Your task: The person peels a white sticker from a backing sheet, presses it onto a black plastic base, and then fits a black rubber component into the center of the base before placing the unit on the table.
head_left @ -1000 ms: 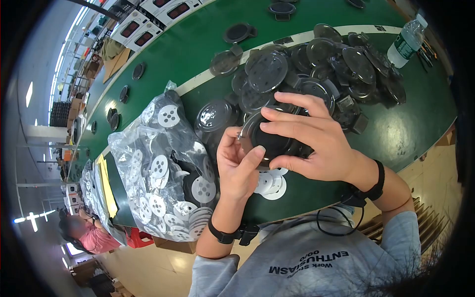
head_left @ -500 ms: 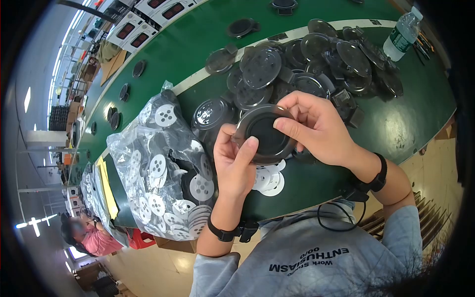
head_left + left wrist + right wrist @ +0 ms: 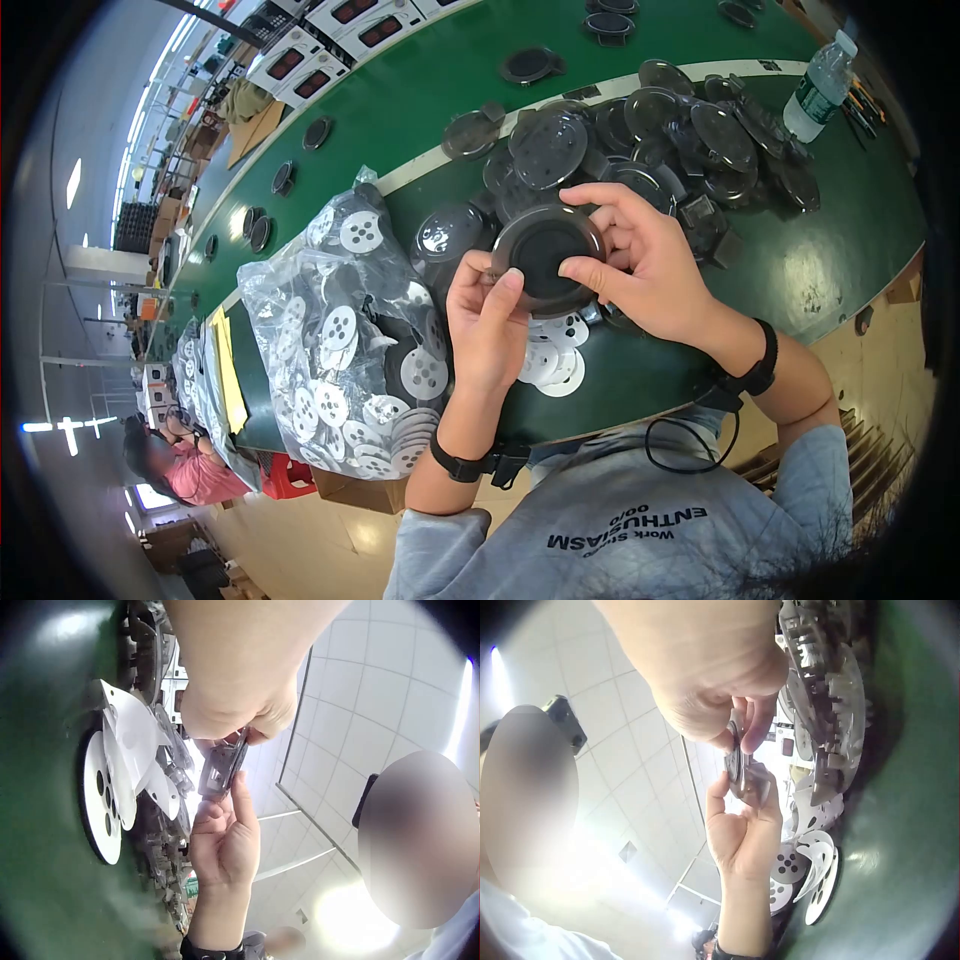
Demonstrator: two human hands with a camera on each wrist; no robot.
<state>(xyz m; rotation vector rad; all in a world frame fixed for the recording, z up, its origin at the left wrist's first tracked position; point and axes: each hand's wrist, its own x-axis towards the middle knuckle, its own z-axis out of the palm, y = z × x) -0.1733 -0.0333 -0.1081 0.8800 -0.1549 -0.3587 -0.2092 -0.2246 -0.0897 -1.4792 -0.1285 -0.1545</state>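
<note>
Both hands hold one dark round plastic part (image 3: 545,258) above the table, its black recessed face turned up to the head camera. The left hand (image 3: 488,325) pinches its left edge, thumb on top. On the opposite edge the right hand (image 3: 650,265) grips it between thumb and fingers. Seen side-on in the left wrist view, the part (image 3: 223,766) shows a boxy piece on its underside. Below the hands lie several white discs with holes (image 3: 562,370). A heap of similar dark parts (image 3: 720,135) is behind the right hand.
A clear plastic bag (image 3: 290,345) of white perforated discs is at the left. A water bottle (image 3: 820,88) stands at the back right. Printed boxes (image 3: 290,62) line the far edge, and another person (image 3: 195,465) sits at the far left.
The right hand, earlier spread over the part with extended fingers, now grips its right edge. The part's black face has come into fuller view. Between the last two head frames it shifted slightly right.
</note>
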